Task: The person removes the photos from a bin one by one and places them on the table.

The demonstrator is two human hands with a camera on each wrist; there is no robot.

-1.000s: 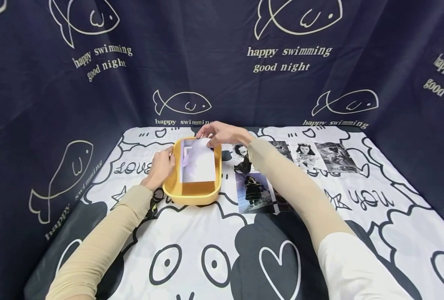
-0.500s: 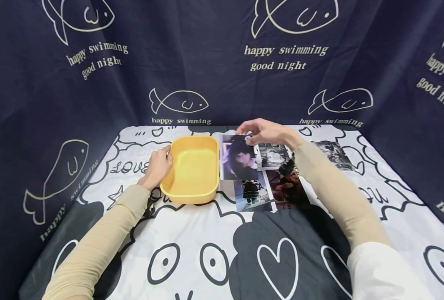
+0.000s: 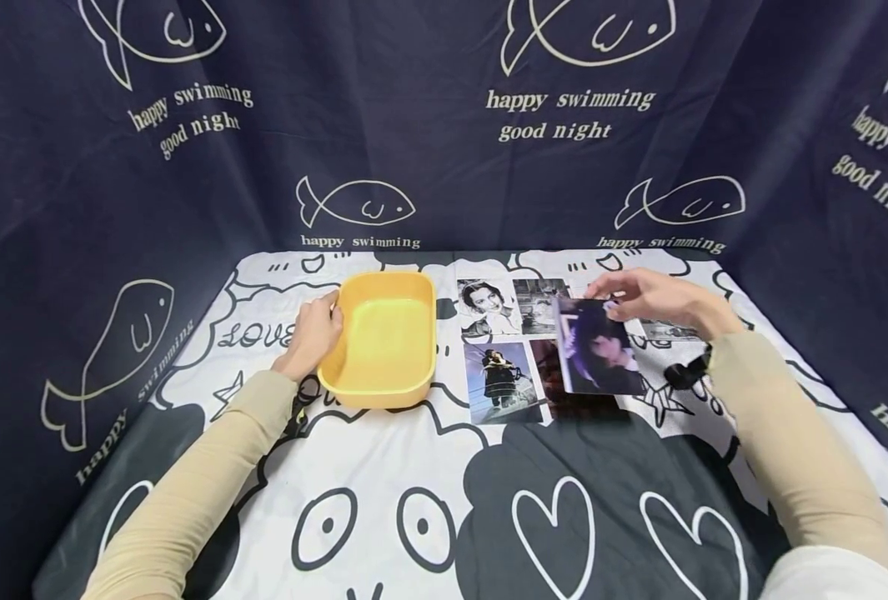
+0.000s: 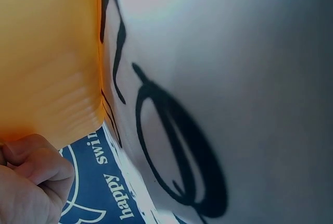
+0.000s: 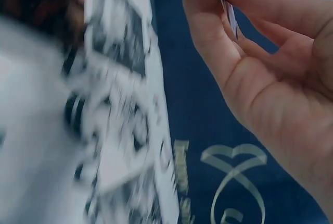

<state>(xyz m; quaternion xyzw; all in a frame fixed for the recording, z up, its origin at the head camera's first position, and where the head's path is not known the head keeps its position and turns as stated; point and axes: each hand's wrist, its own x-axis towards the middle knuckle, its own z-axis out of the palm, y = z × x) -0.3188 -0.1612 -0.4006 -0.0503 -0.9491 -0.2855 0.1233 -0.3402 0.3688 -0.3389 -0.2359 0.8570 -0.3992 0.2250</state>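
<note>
My left hand (image 3: 312, 337) holds the left rim of a yellow plastic bin (image 3: 378, 398), whose inside shows bare. In the left wrist view, curled fingers (image 4: 39, 164) meet the bin's wall (image 4: 47, 52). Over on the right, my right hand (image 3: 654, 296) pinches the top edge of a purplish photo print (image 3: 597, 354), raised over the cloth and other prints. The right wrist view shows that print's thin edge (image 5: 231, 18) between thumb and fingers.
Laid out on the patterned cloth (image 3: 383, 467) are a black-and-white portrait print (image 3: 489, 308), a grey print (image 3: 537, 307), a print of a figure in a dark dress (image 3: 499, 383) and a dark reddish print (image 3: 549, 375). Another grey print (image 3: 669, 332) is partly hidden. A dark blue curtain (image 3: 459, 192) hangs behind.
My right hand has lifted the purplish print out of the bin and carried it rightward, past the left prints. My left hand has stayed on the bin's rim.
</note>
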